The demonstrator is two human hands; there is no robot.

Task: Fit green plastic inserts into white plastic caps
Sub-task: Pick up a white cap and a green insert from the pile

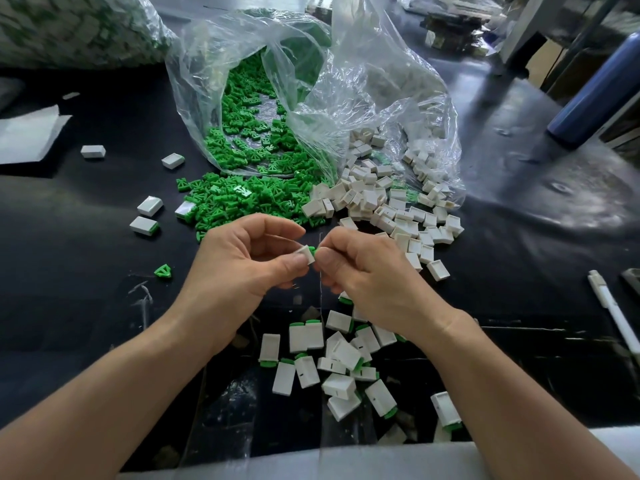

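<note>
My left hand point(242, 261) pinches a white cap point(306, 253) between thumb and fingers above the table's middle. My right hand point(367, 271) pinches a green insert point(312, 251) whose end sits at the cap's mouth; most of the insert is hidden by my fingertips. Loose green inserts point(242, 199) spill from a clear plastic bag point(249, 81) behind my hands. A heap of empty white caps point(391, 206) lies to the right of them. Several caps with green inserts fitted point(332, 358) lie below my hands near the table's front edge.
A few fitted caps point(147, 216) and one stray green insert point(162, 271) lie to the left on the black table point(69, 271). A white pen point(614, 313) lies at the right edge. A blue bottle point(595, 88) stands at the back right. White paper point(27, 133) lies far left.
</note>
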